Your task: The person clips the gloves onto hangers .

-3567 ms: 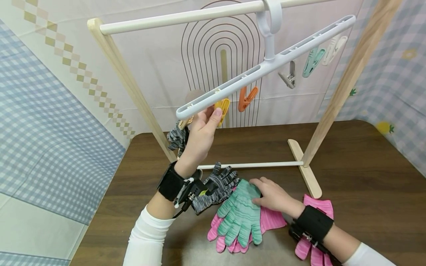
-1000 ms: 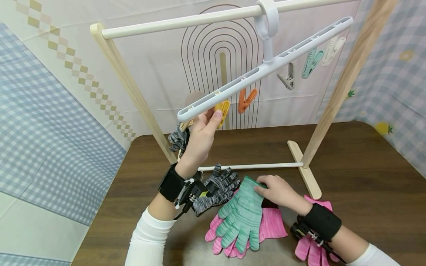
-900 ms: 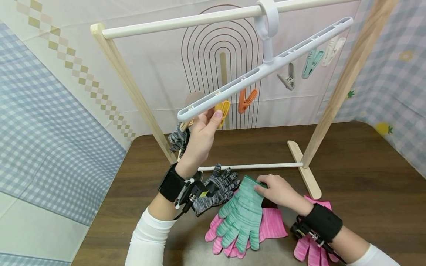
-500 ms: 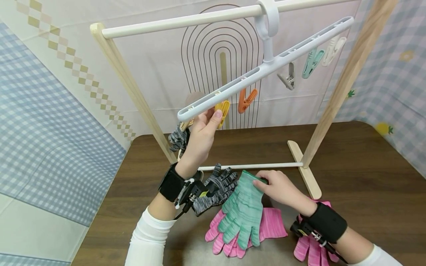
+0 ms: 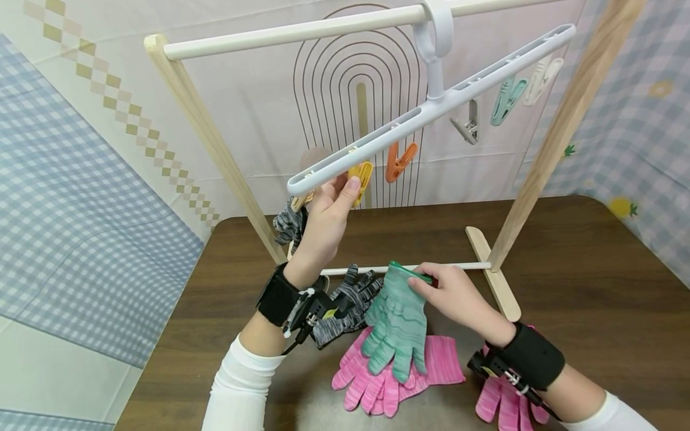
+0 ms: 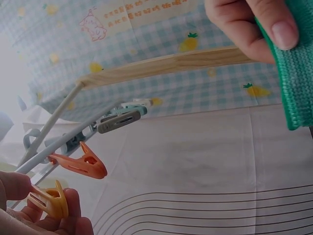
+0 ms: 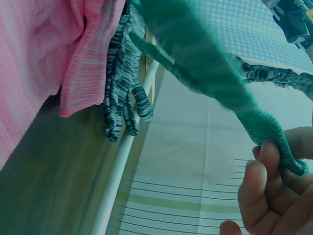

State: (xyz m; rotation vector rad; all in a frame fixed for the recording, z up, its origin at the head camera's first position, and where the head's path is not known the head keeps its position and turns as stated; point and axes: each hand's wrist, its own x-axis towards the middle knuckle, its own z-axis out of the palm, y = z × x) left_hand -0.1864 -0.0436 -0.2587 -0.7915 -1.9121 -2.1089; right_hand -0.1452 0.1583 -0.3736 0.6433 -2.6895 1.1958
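My right hand (image 5: 455,296) pinches the cuff of a green knit glove (image 5: 399,317), whose fingers hang down over the pink gloves (image 5: 372,383) on the table. In the right wrist view the green glove (image 7: 205,63) stretches up from the pinching fingers. My left hand (image 5: 326,221), raised under the white hanger (image 5: 372,140), holds a yellow clothespin (image 6: 51,201) between thumb and fingers. An orange clothespin (image 5: 400,161) hangs beside it. A grey-black glove (image 5: 289,222) hangs left of the left hand, near a wooden clothespin partly hidden by that hand.
The hanger hooks over the white bar (image 5: 296,30) of a wooden stand. A metal clip (image 5: 469,124), a teal clothespin (image 5: 508,100) and a white one (image 5: 541,81) hang at right. Another grey-black glove (image 5: 350,302) and a pink glove (image 5: 507,404) lie on the table (image 5: 593,287).
My right hand has taken the green glove by its cuff and lifted it up and away from the table, uncovering more of the pink gloves. My left hand has stayed at the yellow clothespin.
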